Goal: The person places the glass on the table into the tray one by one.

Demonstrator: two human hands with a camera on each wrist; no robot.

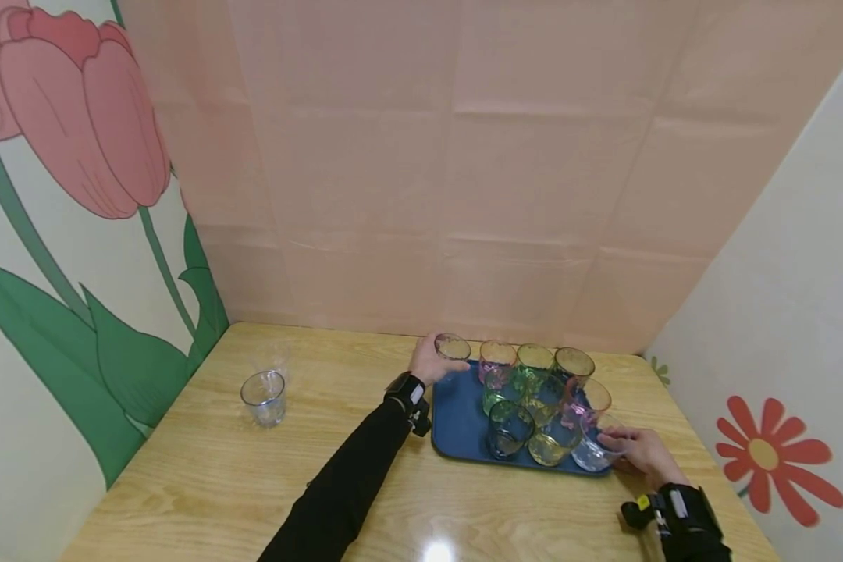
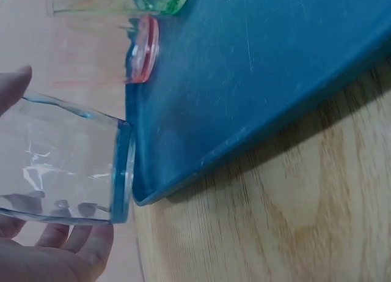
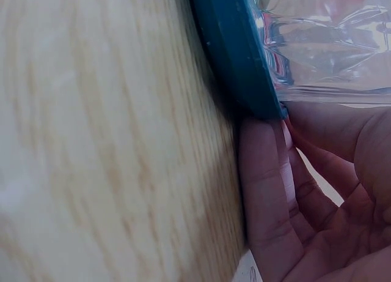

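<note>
My left hand (image 1: 432, 362) holds a clear glass (image 2: 67, 163) at the back left corner of a blue tray (image 1: 457, 429). In the left wrist view the thumb is on one side of this glass and the fingers on the other; its base is close to the tray's rim. At the tray's front right corner, my right hand (image 1: 642, 453) grips the edge, thumb at the rim and fingers low against the side. Right beside that thumb stands a clear glass (image 3: 333, 55). Pink, green, yellow and dark glasses stand in rows on the tray, including a dark blue glass (image 1: 509, 429).
Another clear glass (image 1: 265, 398) stands apart on the left of the wooden table (image 1: 204, 484). A pinkish sheet (image 1: 421, 195) rises behind the table's back edge. Flower-printed walls (image 1: 801, 297) flank the table on both sides.
</note>
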